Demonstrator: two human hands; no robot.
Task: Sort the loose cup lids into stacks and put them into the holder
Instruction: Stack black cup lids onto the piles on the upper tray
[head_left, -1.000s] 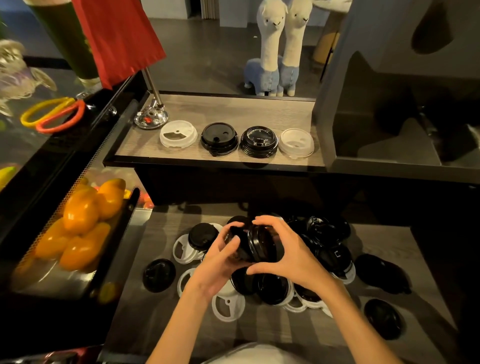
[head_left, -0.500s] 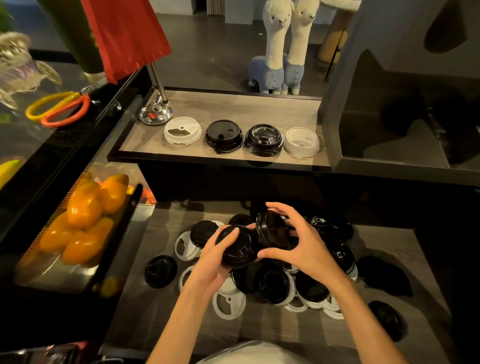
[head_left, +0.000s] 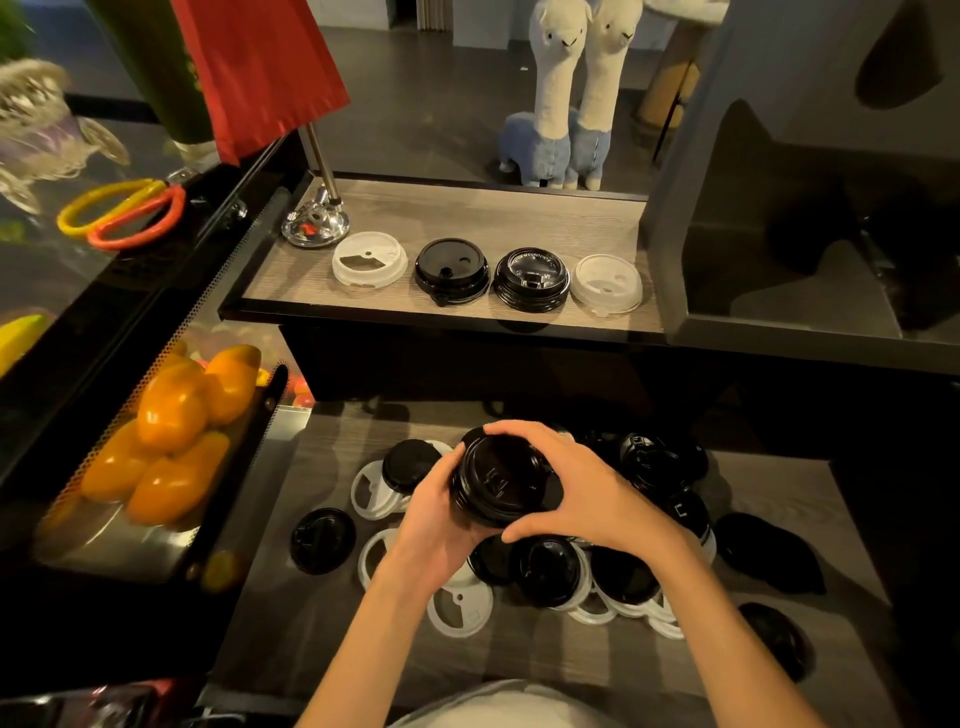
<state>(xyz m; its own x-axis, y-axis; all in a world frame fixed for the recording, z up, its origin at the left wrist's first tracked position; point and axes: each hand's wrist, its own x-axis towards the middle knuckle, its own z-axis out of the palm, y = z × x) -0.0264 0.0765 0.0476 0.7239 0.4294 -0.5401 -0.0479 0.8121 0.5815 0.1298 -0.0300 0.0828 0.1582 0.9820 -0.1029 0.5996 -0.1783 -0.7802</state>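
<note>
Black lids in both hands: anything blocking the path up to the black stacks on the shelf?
Nothing visible. Both hands, left hand and right hand, grip the black lids; open space lies between them and the shelf's black stacks.

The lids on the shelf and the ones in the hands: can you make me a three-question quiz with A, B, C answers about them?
1. Where are the hands holding the black lids?
A. Over the pile of loose lids
B. On the upper shelf
C. Over the oranges

2. How many lids or stacks stand in the row on the upper shelf?
A. Two
B. Four
C. Six

3. What is the left hand doing?
A. Lying flat on the counter
B. Holding an orange
C. Gripping the black lids together with the right hand

Answers: 1 A, the hands are above the heap on the lower counter. 2 B, white, black, black, white side by side. 3 C, fingers of both hands curl round the lids.
</note>
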